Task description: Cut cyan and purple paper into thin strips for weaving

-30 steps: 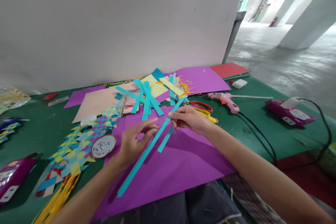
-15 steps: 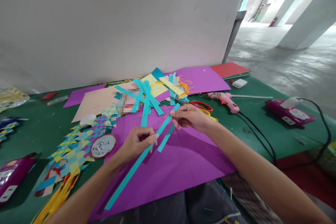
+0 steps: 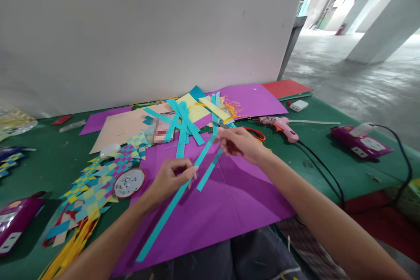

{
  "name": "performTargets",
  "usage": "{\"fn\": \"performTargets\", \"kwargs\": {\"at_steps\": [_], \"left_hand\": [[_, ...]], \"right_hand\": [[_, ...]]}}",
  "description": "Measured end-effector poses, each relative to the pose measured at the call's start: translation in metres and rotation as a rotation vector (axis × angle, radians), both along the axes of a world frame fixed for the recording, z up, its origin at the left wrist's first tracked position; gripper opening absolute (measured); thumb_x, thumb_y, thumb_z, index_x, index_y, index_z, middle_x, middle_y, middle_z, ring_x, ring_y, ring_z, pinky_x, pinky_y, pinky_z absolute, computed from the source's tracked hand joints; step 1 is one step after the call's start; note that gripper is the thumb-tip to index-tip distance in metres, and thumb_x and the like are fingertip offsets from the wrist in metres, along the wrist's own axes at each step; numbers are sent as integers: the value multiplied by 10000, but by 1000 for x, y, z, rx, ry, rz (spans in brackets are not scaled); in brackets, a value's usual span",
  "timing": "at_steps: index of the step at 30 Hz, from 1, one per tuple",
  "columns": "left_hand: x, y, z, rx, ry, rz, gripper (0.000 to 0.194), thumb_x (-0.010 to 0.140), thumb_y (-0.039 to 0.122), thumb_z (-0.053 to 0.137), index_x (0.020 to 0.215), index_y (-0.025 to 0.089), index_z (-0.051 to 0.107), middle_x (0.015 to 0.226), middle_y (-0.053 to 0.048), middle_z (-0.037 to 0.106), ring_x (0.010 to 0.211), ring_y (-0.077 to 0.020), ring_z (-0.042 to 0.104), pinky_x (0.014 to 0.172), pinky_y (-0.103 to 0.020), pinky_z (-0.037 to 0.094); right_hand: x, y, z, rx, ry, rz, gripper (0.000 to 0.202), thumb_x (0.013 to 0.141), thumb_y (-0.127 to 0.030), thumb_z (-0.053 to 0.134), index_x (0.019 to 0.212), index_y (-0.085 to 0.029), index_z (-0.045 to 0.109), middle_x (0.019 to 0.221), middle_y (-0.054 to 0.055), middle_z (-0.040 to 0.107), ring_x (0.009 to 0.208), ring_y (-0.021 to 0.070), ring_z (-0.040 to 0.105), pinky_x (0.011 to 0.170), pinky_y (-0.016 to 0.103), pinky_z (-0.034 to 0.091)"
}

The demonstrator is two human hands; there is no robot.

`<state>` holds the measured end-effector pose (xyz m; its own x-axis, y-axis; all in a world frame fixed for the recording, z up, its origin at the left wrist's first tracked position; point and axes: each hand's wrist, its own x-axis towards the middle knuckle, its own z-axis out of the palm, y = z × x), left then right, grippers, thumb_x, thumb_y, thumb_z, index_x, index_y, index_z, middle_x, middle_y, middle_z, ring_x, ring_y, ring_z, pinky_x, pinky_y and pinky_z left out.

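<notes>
A long teal paper strip (image 3: 167,215) slants over a purple sheet (image 3: 243,201). My left hand (image 3: 175,177) pinches it near its middle, thumb on top. At its upper end my right hand (image 3: 238,142) has its fingers closed on the strip, the fingertips partly hiding it. Beneath the right hand a shorter teal strip (image 3: 209,170) lies on the purple sheet. More teal strips (image 3: 188,122) lie crossed in a pile beyond the hands. Red-handled scissors (image 3: 256,133) are partly hidden behind the right hand.
A pink glue gun (image 3: 284,127) with a black cord lies at right, near a purple power box (image 3: 361,142). Woven paper pieces (image 3: 95,190) and a round dish of small dots (image 3: 129,182) are at left. A white panel (image 3: 147,43) stands behind the green table (image 3: 315,162).
My right hand has shifted slightly at the strip's upper end, and the strip's lower end has swung a little to the right. My left hand holds its place.
</notes>
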<state>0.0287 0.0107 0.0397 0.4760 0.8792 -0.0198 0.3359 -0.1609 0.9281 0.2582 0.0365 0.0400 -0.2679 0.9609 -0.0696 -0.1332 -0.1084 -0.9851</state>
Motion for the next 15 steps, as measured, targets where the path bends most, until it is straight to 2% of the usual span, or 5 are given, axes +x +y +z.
{"fn": "performTargets", "kwargs": {"at_steps": [3,5,9,15], "left_hand": [[0,0,-2,-147,-23,-44,312,809,386,592,605,151,610,436,15,566,358,-101,526,381,-197,425],[-1,1,-4,-234,-64,-71,351,814,446,586,642,145,637,460,-5,594,361,-112,543,373,-203,427],[-2,4,-5,-384,-182,-113,470,828,562,517,697,135,664,494,-38,621,365,-120,560,367,-204,418],[-3,4,-8,-401,-185,-104,341,843,436,575,662,150,619,498,-1,611,391,-97,566,388,-178,427]], "right_hand": [[-13,-6,1,7,-32,155,426,724,-473,686,509,-134,543,463,-8,527,380,39,388,364,205,211],[-16,-7,0,-12,-2,175,432,721,-462,693,492,-130,537,444,-19,507,373,29,358,368,206,204],[-12,-4,-2,-73,128,155,361,710,-431,714,587,-122,574,538,-21,543,444,42,456,394,195,235],[-13,-4,-4,-34,133,174,304,750,-416,688,688,-130,605,571,-22,565,469,47,485,413,189,276]]}}
